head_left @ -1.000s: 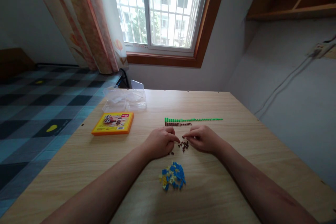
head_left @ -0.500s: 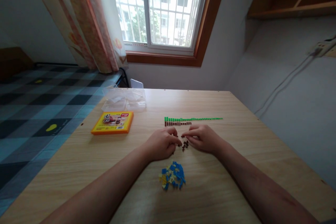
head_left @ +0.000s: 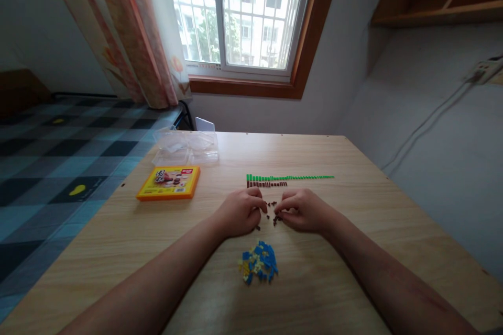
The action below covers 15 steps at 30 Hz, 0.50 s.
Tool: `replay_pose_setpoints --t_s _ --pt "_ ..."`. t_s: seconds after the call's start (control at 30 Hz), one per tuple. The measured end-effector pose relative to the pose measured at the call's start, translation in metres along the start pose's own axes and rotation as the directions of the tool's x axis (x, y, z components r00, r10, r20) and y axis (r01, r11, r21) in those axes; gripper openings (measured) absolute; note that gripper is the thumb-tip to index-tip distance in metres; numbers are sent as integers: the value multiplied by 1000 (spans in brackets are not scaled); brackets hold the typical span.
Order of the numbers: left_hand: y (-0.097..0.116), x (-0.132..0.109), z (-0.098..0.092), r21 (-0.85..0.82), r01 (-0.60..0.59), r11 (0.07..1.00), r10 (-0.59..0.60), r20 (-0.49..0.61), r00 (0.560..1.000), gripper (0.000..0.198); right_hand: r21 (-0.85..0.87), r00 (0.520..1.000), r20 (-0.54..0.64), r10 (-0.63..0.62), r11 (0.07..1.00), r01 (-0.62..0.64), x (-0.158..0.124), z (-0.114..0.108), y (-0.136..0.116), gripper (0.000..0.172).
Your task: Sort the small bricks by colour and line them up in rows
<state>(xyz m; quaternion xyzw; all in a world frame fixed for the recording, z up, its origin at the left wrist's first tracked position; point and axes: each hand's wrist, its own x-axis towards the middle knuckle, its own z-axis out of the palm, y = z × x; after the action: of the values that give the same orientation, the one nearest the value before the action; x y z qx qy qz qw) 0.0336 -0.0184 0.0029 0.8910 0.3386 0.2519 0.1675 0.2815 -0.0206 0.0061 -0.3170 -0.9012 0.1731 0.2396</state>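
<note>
Small loose brown bricks [head_left: 275, 222] lie scattered on the table between my two hands. My left hand [head_left: 242, 213] rests on the table left of them, its fingers bent, with a gap between forefinger and thumb and nothing visible in it. Thumb and forefinger of my right hand [head_left: 301, 210] close at the edge of the brown pile, around a tiny brown brick that is partly hidden. Beyond the hands runs a row of brown bricks [head_left: 267, 185], and behind it a longer row of green bricks [head_left: 291, 178]. Nearer me lies a heap of blue and yellow bricks [head_left: 259, 263].
A yellow-orange box [head_left: 168, 183] with a printed lid lies on the table's left side. Behind it stand clear plastic trays [head_left: 184, 147]. A bed with a checked cover [head_left: 90, 152] adjoins the table on the left, and a window [head_left: 251, 15] is ahead.
My right hand has drawn its fingertips down and back onto the brown pile. My left forefinger has curled back to the left, uncovering a few brown bricks.
</note>
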Motion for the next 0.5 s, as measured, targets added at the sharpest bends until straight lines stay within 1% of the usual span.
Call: replay_pose_setpoints --t_s 0.1,0.27,0.37,0.43,0.5 --pt "2 0 -2 -20 -22 1000 23 30 999 30 -15 1000 15 2 1000 -2 0 1 0 18" --pt "3 0 -3 -8 -41 999 41 75 996 22 -19 999 42 7 1000 -6 1 3 0 18" --pt "1 0 -3 1 -36 999 35 89 995 17 2 999 -14 29 1000 -29 2 4 1 16" --pt "-1 0 -2 18 -25 1000 24 82 996 16 12 995 -80 65 998 -64 3 3 4 16" --pt "-2 1 0 47 -11 999 8 69 998 16 10 988 -113 104 995 -103 3 2 7 16"
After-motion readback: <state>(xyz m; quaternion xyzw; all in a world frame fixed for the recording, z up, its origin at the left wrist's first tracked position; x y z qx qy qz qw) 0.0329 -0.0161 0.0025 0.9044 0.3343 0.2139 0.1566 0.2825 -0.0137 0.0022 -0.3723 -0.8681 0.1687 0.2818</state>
